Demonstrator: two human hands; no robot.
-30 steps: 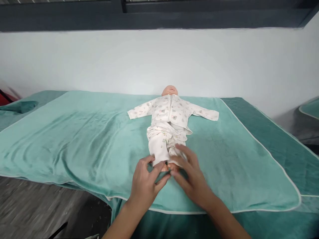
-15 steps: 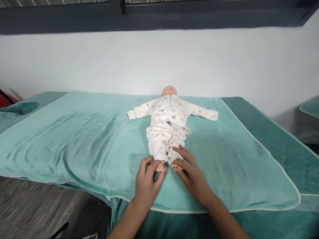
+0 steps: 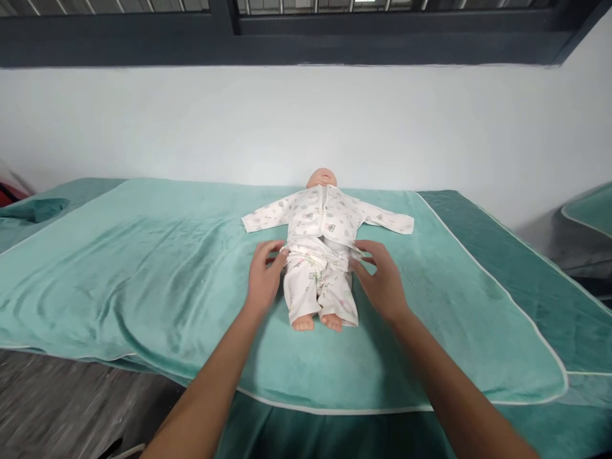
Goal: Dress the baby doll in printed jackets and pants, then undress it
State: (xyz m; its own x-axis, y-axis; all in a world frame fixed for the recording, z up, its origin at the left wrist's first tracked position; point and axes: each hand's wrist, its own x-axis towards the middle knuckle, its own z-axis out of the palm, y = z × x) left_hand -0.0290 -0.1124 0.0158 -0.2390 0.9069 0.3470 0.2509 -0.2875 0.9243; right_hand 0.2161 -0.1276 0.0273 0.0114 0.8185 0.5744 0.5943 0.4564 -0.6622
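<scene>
A baby doll (image 3: 322, 178) lies on its back with its head toward the wall and its feet toward me. It wears a white printed baby shirt (image 3: 310, 213), sleeves spread out to both sides, and white printed baby pants (image 3: 301, 288) bunched at the waist. Both bare feet stick out below the pant cuffs. At the waist's left side, my left hand (image 3: 264, 275) pinches the edge of the pants. On the opposite side my right hand (image 3: 381, 279) has its thumb and fingers closed on the pants' waist, close under the shirt hem.
A light green blanket (image 3: 191, 306) with white piping lies under the doll, over a darker green cover (image 3: 482, 255). Behind stands a white wall (image 3: 287, 121) below a dark window frame (image 3: 287, 48). Grey wood-look floor (image 3: 62, 395) shows at lower left.
Both hands have moved from the doll's feet and pant cuffs up to the waist. The feet, partly covered by my fingers before, are now in plain sight with the pant legs spread.
</scene>
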